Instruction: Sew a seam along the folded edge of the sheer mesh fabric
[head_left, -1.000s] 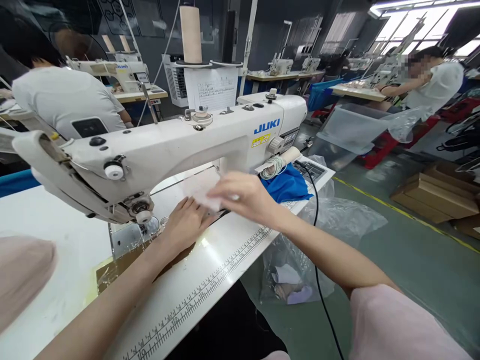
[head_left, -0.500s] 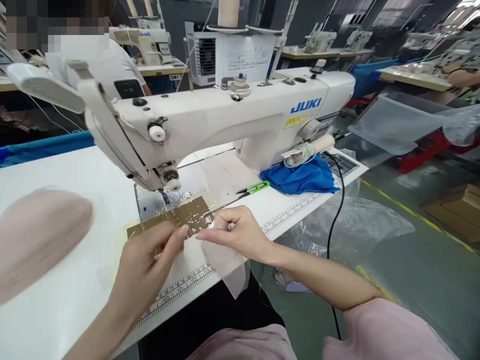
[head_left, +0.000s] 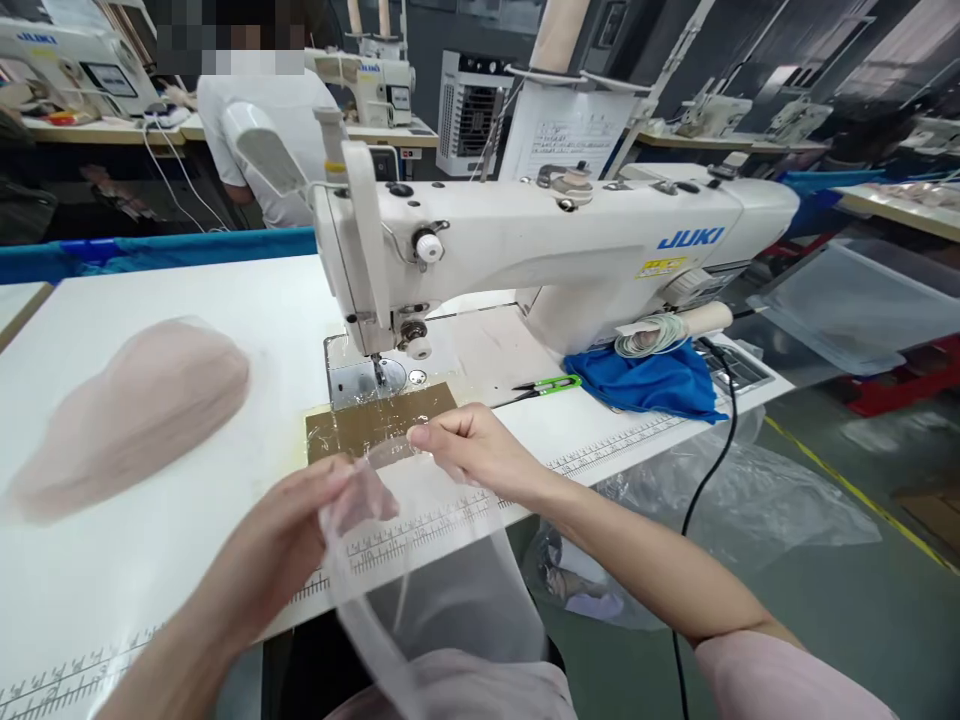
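White sheer fabric (head_left: pixel 465 580) pinched between thumb and fingers of left hand (head_left: pixel 289 520) and right hand (head_left: pixel 487 455), hanging past the edge of the table (head_left: pixel 187 560). Reads JUKI in blue on the sewing machine (head_left: pixel 555 240) behind; yellow label (head_left: pixel 661 267) just below and written sheet (head_left: pixel 566 135) farther back too small to decipher.

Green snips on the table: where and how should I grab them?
Probably by the green handle, with the right hand, once free, coming from the near side: the snips lie flat, dark blades pointing left, and the blue cloth lies beside the handle end.
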